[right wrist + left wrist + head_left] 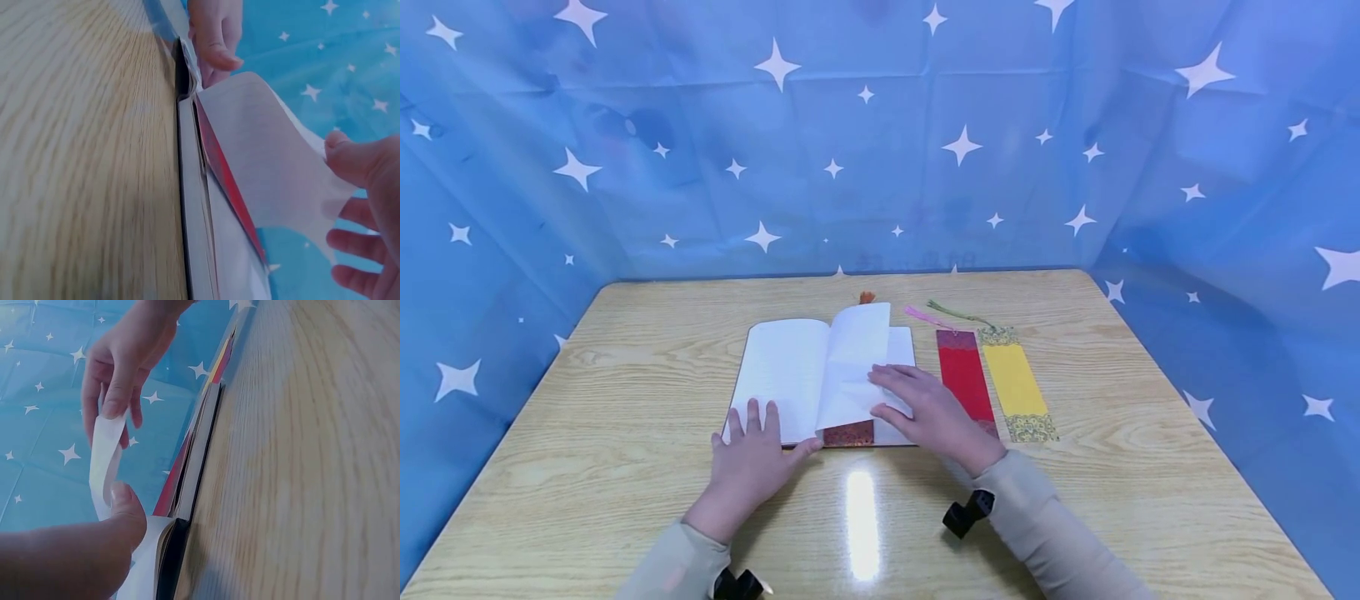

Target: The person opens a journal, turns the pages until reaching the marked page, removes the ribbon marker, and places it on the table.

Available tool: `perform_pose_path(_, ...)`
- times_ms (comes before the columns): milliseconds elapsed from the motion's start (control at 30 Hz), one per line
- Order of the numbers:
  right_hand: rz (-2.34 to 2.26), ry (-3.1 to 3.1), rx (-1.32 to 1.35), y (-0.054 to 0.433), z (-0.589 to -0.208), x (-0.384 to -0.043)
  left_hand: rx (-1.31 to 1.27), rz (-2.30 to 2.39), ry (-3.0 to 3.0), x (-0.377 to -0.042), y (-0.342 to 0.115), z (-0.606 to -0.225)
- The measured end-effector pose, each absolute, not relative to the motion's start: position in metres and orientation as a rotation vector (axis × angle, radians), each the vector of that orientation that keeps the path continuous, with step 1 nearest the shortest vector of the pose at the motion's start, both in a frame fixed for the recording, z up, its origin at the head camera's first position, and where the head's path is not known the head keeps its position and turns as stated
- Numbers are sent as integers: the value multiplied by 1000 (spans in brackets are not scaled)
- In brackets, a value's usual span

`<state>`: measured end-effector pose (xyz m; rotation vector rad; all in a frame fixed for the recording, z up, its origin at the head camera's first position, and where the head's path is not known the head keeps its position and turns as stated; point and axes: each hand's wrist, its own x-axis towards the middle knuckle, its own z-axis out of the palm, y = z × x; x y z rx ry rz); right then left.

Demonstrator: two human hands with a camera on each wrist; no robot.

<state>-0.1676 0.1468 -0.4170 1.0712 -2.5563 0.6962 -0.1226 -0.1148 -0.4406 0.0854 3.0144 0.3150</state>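
Note:
An open notebook [782, 367] lies on the table, its left side flat. My right hand [928, 412] pinches a raised white page [857, 358] between thumb and fingers; in the right wrist view that page [250, 137] curves up from the spine. My left hand [752, 458] rests with spread fingers on the lower left page, its thumb near the gutter. Under the raised page lies a bookmark with a reddish-brown patterned end [848, 434]; most of it is hidden. An orange tassel [867, 297] sticks out above the notebook.
Right of the notebook lie a red bookmark [966, 375] with a pink tassel [927, 316] and a yellow bookmark [1017, 379] with a green tassel [958, 312]. Behind the wooden table [625, 375] hangs a blue star-patterned cloth [700, 108].

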Motion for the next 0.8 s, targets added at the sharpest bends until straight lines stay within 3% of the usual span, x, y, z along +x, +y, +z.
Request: perform_pose_path(800,663,-2502,1112,138,-411,-163,242,385,3344,-122,-112,-443)
